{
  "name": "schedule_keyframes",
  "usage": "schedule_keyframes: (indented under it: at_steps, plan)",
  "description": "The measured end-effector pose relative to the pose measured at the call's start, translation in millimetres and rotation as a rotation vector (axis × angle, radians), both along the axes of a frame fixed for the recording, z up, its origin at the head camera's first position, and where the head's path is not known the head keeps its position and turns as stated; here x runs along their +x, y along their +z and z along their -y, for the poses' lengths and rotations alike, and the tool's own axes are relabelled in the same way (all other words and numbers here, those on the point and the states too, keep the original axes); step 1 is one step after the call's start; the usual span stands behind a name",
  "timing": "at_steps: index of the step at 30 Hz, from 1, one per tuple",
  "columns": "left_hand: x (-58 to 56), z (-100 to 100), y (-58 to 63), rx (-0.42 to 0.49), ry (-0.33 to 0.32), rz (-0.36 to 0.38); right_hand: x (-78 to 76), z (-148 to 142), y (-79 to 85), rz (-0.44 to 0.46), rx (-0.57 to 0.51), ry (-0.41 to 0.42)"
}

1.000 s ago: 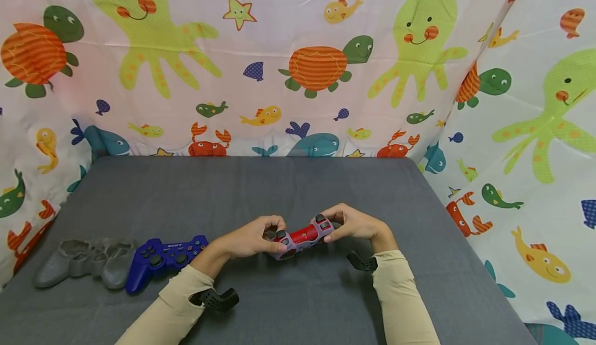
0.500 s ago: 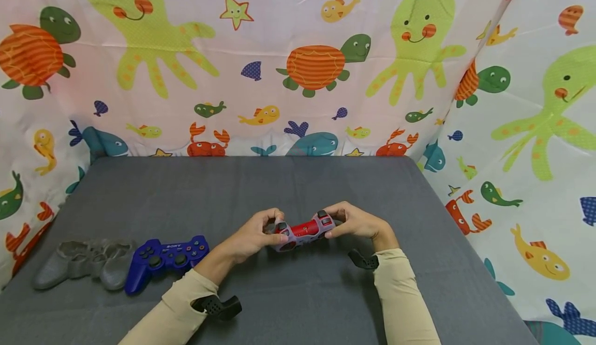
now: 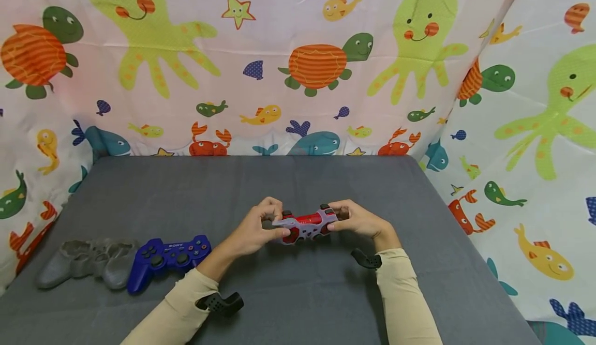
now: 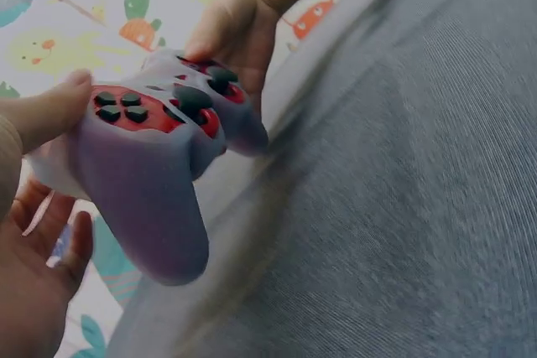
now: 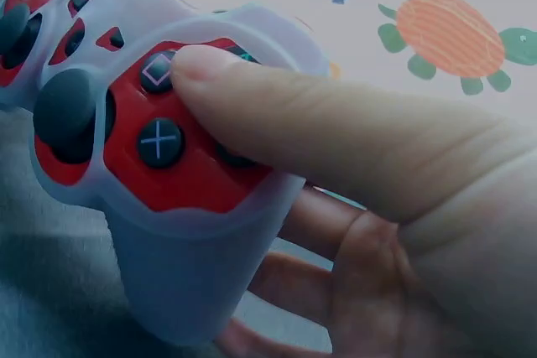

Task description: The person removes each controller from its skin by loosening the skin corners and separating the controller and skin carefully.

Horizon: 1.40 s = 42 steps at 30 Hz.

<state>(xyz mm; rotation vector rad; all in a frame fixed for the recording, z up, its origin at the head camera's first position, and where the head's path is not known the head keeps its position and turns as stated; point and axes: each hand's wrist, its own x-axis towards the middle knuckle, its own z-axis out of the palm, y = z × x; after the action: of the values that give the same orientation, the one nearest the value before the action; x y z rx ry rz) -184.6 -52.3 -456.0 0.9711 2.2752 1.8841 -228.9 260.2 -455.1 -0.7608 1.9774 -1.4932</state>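
Observation:
Both hands hold a red game controller (image 3: 309,219) above the table, one at each end. A translucent pale-purple silicone cover (image 4: 147,190) wraps its body and grips, leaving the dark buttons and sticks exposed. My left hand (image 3: 257,226) pinches the left end, its thumb beside the direction pad in the left wrist view and its fingers behind. At the right end, my right hand (image 3: 360,222) grips with the thumb (image 5: 277,106) over the face buttons and the other fingers curled under the handle. The cover follows the button openings closely in the right wrist view.
A blue Sony controller (image 3: 160,261) lies on the grey table (image 3: 298,293) by the left forearm. Left of it sits a grey silicone controller cover (image 3: 88,265). A curtain (image 3: 279,91) printed with sea animals hangs behind the table and along its sides.
The red controller has turned from slanted to nearly level, with its button side tipping toward the head camera. The left hand has moved slightly away from the body; the right has shifted little.

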Motion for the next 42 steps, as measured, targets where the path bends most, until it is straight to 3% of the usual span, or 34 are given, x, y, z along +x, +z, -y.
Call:
schedule_keyframes:
  at_steps: [5, 12, 19, 22, 27, 36, 42]
  plan:
    - [-2.7, 1.8, -4.3, -0.046, 0.051, -0.004, -1.4, -2.9, -1.0, -0.003, 0.019, -0.022]
    - [-5.3, 7.4, -3.5, -0.040, 0.133, 0.123, -0.5, 5.0, 4.2, 0.000, 0.031, -0.043]
    - [-1.2, 1.6, -4.6, -0.222, 0.043, 0.155, 0.6, 8.0, 0.5, 0.053, -0.026, -0.032]
    - [-0.4, 0.3, -5.1, -0.253, 0.057, 0.162, -0.3, 7.4, -3.9, 0.109, -0.107, 0.000]
    - [-2.3, 3.5, -8.0, -0.238, 0.067, 0.142, -0.2, 5.1, -10.2, 0.164, -0.186, 0.054]
    - [-5.0, 10.7, -9.9, -0.182, 0.002, 0.158, -1.2, 10.8, -15.8, 0.187, -0.211, 0.188]
    - [-5.5, 11.7, -8.9, -0.187, -0.037, 0.165, -1.9, 11.5, -16.7, 0.195, -0.196, 0.207]
